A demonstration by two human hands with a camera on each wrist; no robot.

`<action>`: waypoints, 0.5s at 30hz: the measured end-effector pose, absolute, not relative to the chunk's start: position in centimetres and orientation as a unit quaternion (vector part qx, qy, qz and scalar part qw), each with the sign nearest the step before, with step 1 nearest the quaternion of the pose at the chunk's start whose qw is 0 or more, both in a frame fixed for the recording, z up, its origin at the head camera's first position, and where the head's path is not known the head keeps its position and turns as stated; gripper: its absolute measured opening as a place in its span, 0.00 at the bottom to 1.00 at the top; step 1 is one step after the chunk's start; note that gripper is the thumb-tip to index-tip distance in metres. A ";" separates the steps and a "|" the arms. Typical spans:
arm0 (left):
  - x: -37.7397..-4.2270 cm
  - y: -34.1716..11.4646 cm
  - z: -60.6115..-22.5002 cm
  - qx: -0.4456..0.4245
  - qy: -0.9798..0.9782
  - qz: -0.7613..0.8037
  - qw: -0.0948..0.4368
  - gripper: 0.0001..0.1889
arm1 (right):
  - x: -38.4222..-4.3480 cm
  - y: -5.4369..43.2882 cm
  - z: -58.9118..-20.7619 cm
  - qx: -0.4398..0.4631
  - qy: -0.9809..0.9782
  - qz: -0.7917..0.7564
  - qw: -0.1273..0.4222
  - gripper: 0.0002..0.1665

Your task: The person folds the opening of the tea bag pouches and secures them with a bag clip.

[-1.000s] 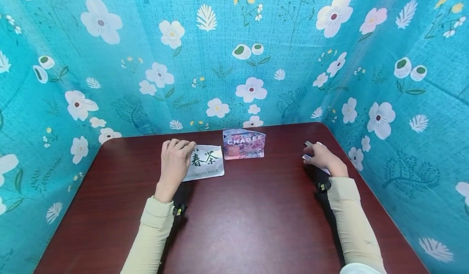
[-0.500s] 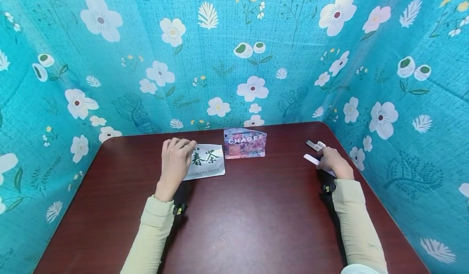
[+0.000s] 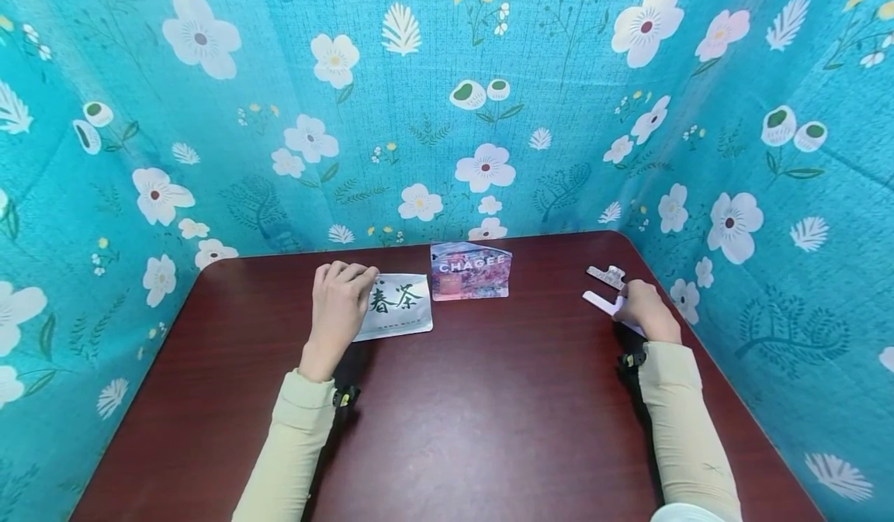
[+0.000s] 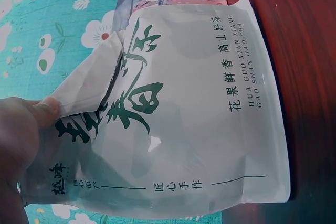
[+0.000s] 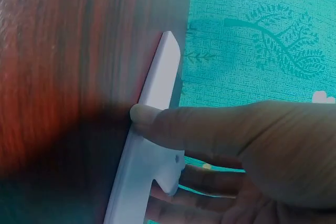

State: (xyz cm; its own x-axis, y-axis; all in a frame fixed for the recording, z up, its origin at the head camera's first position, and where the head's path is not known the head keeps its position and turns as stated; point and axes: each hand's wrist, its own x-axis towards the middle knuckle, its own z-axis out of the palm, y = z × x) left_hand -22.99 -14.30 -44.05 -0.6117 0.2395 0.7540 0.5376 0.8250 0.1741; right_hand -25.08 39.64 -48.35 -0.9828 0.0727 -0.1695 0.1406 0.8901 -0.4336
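Observation:
In the head view my left hand holds a silver-white tea pouch by its top edge. The left wrist view shows the thumb on a folded-over flap of this pouch, which is printed with green Chinese characters. At the right of the table my right hand grips a pale lilac-white bag clip. Up close in the right wrist view, the thumb lies across the clip with fingers behind it. A second, patterned clip lies just beyond that hand.
A pink and blue CHAGEE pouch stands right of the silver one, near the back edge. The dark red-brown table meets a turquoise flowered curtain behind and at both sides.
My right hand has drawn back slightly to the right and toward me, uncovering the patterned clip and taking hold of the lilac-white one. The left hand keeps its grip on the pouch.

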 end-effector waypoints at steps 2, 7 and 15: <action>-23.0 -14.3 -44.1 -0.223 -0.876 -0.196 0.381 0.06 | -25.0 39.7 -48.5 0.057 0.968 -0.233 0.071 0.25; -23.0 -14.3 -44.2 -0.223 -0.876 -0.195 0.381 0.05 | -24.8 39.6 -48.5 0.055 0.969 -0.234 0.058 0.24; -23.0 -14.3 -44.2 -0.223 -0.874 -0.196 0.384 0.05 | -24.6 39.3 -48.4 0.050 0.969 -0.234 0.066 0.25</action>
